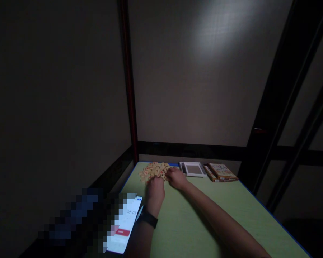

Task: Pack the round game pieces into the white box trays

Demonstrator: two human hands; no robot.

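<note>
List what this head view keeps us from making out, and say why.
All in the head view:
Most markings on the pieces: too small.
Whether the left hand or right hand grips any: the hands' backs hide it.
Phone's left side: pixel blocks cover it.
Table's near edge: cut off below.

passage: tabletop (181,229) between forearms (218,216) | left obstacle: lit phone (122,242) | far-end obstacles: heaped discs (154,169), white tray (194,169), stacked boxes (223,171)

Tbl (177,222) lt grn, blue edge (273,215); discs (154,172) tan w/ red
</note>
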